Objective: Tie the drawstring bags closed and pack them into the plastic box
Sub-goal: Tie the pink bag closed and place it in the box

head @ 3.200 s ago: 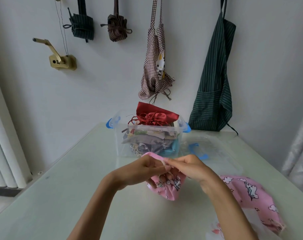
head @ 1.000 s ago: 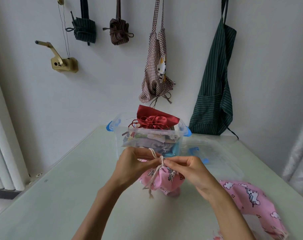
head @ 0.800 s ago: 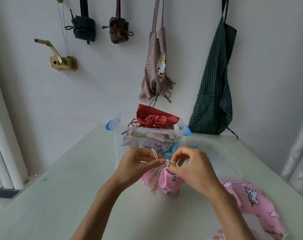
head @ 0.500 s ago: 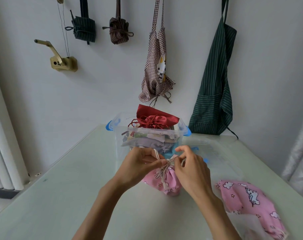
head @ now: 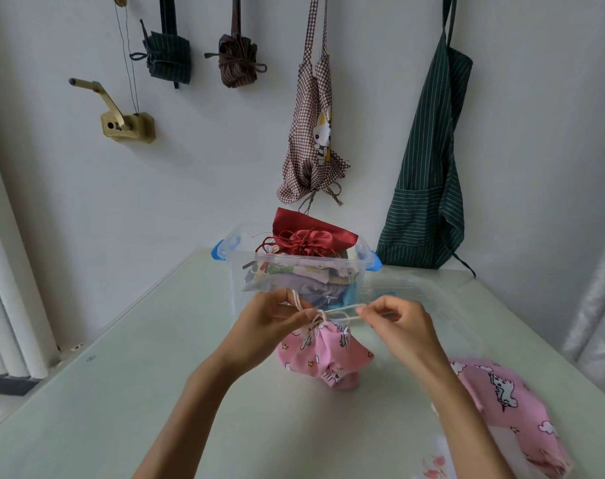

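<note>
Head view, tying stage. Right hand [head: 399, 323] drawn out to the right since half a second ago, when it sat tight against the gathered neck; cord [head: 342, 311] now stretched in a near-level line from neck to fingertips. Likely meaning: knot being pulled snug, closure of this bag close to done, packing not yet begun.

Left hand [head: 270, 321]: fingers curled, pinching the puckered neck and the cord end rising just above it; wrist low, forearm angled up from lower left. Right hand: thumb and forefinger pinching the cord strands, other fingers loosely curled, forearm entering from lower right.

Pink bag [head: 325, 354]: held between the hands, mouth cinched shut, body hanging down to the table [head: 121, 392], just in front of the box [head: 304, 267].

Box: clear plastic, blue latches, already filled with bags, red bag [head: 311, 236] heaped on top above the rim. Second pink bag [head: 508, 406]: flat on the table at right, apparently still untied; whether room remains in the box cannot be told.
</note>
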Demonstrator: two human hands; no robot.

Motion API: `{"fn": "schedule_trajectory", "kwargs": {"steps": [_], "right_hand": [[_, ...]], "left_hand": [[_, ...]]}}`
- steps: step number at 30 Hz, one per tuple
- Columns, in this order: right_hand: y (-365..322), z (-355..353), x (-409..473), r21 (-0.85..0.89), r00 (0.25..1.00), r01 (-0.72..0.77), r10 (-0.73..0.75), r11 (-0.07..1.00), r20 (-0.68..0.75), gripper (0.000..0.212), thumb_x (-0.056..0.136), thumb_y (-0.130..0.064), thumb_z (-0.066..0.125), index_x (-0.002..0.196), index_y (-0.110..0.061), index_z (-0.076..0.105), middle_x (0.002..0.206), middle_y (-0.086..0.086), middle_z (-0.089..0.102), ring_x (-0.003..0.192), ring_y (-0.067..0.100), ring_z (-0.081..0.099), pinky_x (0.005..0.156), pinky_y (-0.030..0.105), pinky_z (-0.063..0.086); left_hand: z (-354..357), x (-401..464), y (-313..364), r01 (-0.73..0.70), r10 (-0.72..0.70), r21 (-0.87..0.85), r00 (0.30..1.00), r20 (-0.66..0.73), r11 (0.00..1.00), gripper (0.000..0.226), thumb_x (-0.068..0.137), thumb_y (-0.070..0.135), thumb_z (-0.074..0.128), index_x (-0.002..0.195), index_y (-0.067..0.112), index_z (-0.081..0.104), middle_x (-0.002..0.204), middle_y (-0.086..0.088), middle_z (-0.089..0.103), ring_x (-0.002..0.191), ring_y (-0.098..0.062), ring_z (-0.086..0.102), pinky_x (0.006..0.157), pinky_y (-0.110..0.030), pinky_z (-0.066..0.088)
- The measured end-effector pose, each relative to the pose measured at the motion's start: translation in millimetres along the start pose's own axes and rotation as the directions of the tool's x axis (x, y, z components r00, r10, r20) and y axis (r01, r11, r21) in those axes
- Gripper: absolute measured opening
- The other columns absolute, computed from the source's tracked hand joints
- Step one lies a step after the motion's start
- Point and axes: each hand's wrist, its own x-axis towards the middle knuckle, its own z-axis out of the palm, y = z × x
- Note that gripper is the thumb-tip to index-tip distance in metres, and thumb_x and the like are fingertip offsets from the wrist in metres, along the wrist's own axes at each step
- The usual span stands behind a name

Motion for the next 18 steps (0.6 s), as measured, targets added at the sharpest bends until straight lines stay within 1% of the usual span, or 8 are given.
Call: {"fn": "schedule_trajectory", "kwargs": {"steps": [2, 3, 5, 7, 9, 12, 15, 18], "right_hand": [[-7.6, 0.2, -0.6, 0.325, 0.988, -0.101, 0.056, 0.94, 0.145, 0.017, 0.088, -0.02, 0.06, 0.08, -0.009, 0.069, 0.081, 0.003, 0.073, 0.077, 0.012, 0.065, 0.067, 0.022, 0.041], [-12.3, -0.6, -2.1, 0.496, 0.959, -0.211, 0.08, 0.842, 0.272, 0.018, 0.089, -0.018, 0.057, 0.081, -0.008, 0.069, 0.081, 0.004, 0.073, 0.075, 0.012, 0.066, 0.07, 0.024, 0.041], [-14.7, -2.7, -3.9, 0.621, 0.907, -0.37, 0.123, 0.691, 0.403, 0.019, 0.088, -0.018, 0.055, 0.076, -0.009, 0.066, 0.074, 0.003, 0.07, 0.066, 0.011, 0.063, 0.068, 0.025, 0.04], [-9.6, -3.6, -1.7, 0.49, 0.929, -0.324, 0.174, 0.809, 0.327, 0.019, 0.088, -0.022, 0.057, 0.071, -0.013, 0.062, 0.064, -0.001, 0.064, 0.06, 0.01, 0.054, 0.063, 0.025, 0.036], [-8.0, -4.5, -0.2, 0.339, 0.97, -0.195, 0.129, 0.92, 0.206, 0.022, 0.087, -0.025, 0.06, 0.068, -0.015, 0.058, 0.054, -0.004, 0.054, 0.054, 0.009, 0.041, 0.058, 0.024, 0.03], [-12.7, -8.6, -0.8, 0.413, 0.972, -0.149, 0.055, 0.898, 0.23, 0.025, 0.085, -0.026, 0.063, 0.064, -0.015, 0.055, 0.047, -0.005, 0.033, 0.046, 0.009, 0.026, 0.054, 0.025, 0.022], [-10.6, -9.3, -1.2, 0.09, 0.99, 0.031, -0.042, 0.995, 0.133, 0.023, 0.078, -0.023, 0.073, 0.064, -0.014, 0.057, 0.051, -0.005, 0.05, 0.05, 0.007, 0.042, 0.056, 0.021, 0.034], [-11.3, -10.7, -0.9, -0.104, 0.99, 0.135, -0.129, 0.985, 0.055, 0.009, 0.077, -0.019, 0.073, 0.076, -0.024, 0.065, 0.054, -0.005, 0.06, 0.048, -0.001, 0.049, 0.051, 0.013, 0.037]], "left_hand": [[4.0, 0.1, 0.6, -0.007, 0.007, 0.008, 1.0, 0.009, 1.0, 0.016, 0.086, 0.015, 0.065, 0.087, -0.001, 0.064, 0.089, -0.006, 0.075, 0.086, -0.019, 0.072, 0.086, -0.041, 0.056], [5.0, 0.1, 1.0, -0.013, 0.013, 0.004, 1.0, 0.011, 1.0, 0.015, 0.086, 0.016, 0.065, 0.086, 0.0, 0.064, 0.089, -0.006, 0.075, 0.086, -0.019, 0.072, 0.086, -0.041, 0.056], [4.6, -0.1, 2.0, -0.024, 0.024, -0.013, 1.0, 0.008, 1.0, 0.016, 0.086, 0.017, 0.064, 0.085, 0.001, 0.064, 0.089, -0.006, 0.075, 0.087, -0.019, 0.071, 0.085, -0.039, 0.056], [4.3, -0.5, 2.5, -0.031, 0.031, -0.022, 0.999, 0.015, 0.999, 0.019, 0.085, 0.018, 0.064, 0.087, -0.001, 0.064, 0.09, -0.006, 0.075, 0.088, -0.019, 0.071, 0.084, -0.035, 0.057], [5.7, -1.1, 3.7, -0.039, 0.04, -0.031, 0.998, 0.043, 0.999, 0.023, 0.084, 0.019, 0.063, 0.089, -0.004, 0.064, 0.091, -0.006, 0.075, 0.088, -0.018, 0.071, 0.083, -0.03, 0.056], [7.3, -1.1, 4.2, -0.039, 0.042, -0.046, 0.998, 0.054, 0.998, 0.031, 0.083, 0.023, 0.062, 0.092, -0.007, 0.062, 0.094, -0.008, 0.074, 0.089, -0.018, 0.071, 0.084, -0.029, 0.056], [7.2, -0.2, 1.7, -0.032, 0.033, -0.016, 0.998, 0.047, 0.999, 0.021, 0.088, 0.018, 0.061, 0.09, -0.003, 0.061, 0.094, -0.006, 0.074, 0.091, -0.017, 0.071, 0.086, -0.033, 0.056], [10.5, -0.5, 1.8, -0.03, 0.03, -0.004, 0.999, 0.04, 1.0, 0.021, 0.091, 0.02, 0.057, 0.091, -0.001, 0.059, 0.095, -0.005, 0.073, 0.094, -0.016, 0.069, 0.086, -0.034, 0.055]]}}
